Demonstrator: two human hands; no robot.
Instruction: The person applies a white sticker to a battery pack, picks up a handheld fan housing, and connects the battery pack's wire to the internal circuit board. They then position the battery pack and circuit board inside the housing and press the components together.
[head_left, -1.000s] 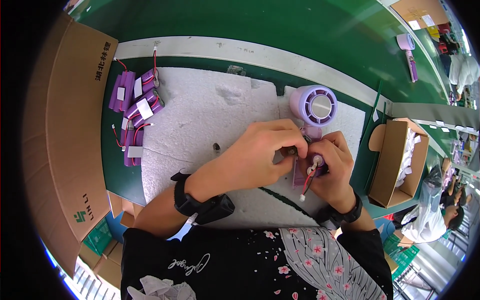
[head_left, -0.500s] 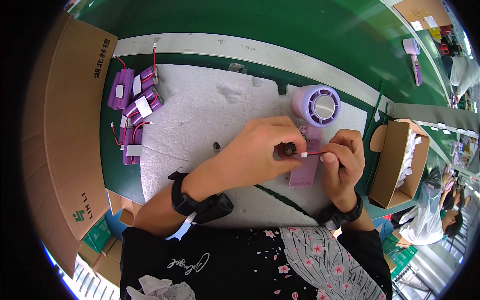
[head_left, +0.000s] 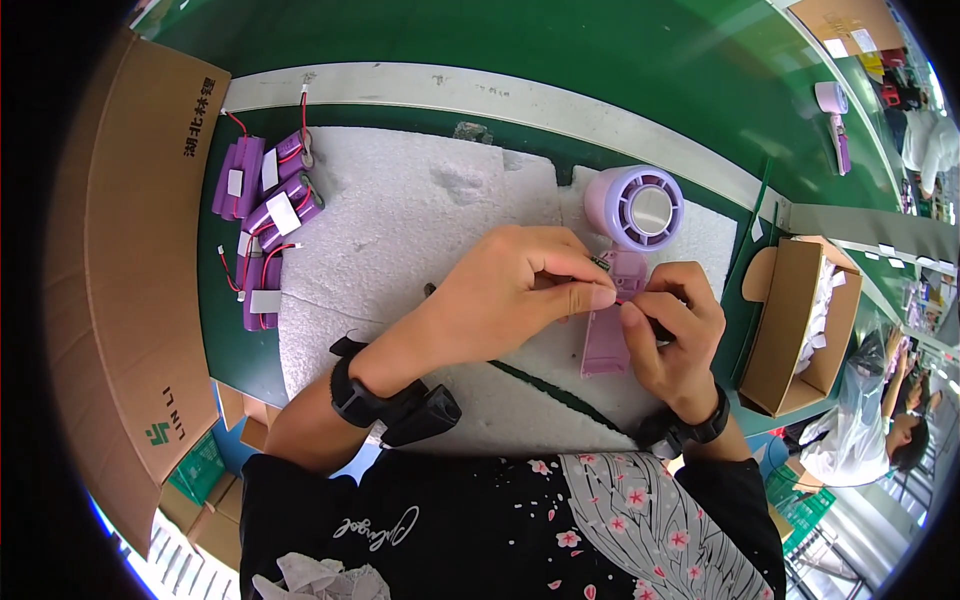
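Near the middle of the foam board, my left hand (head_left: 510,290) pinches with thumb and forefinger at the end of a thin red wire (head_left: 621,301). The white plug on that end is hidden under the fingertips. My right hand (head_left: 682,335) is closed on the wire just to the right, its fingertips almost touching the left ones. Beneath both hands lies an open pink plastic handle shell (head_left: 605,345), partly covered. A small green circuit board (head_left: 601,263) shows beside my left forefinger. The lilac round fan head (head_left: 635,208) sits at the shell's far end.
White foam board (head_left: 400,220) covers the work surface. Purple battery packs (head_left: 265,215) with red leads lie at its left, by a large carton (head_left: 140,250). On the right stands a small open carton (head_left: 790,335) of white pieces. Another lilac fan (head_left: 835,120) lies far right.
My left hand's fingertips have closed over the white plug, which showed before. My right fingertips have moved left along the wire, up against them.
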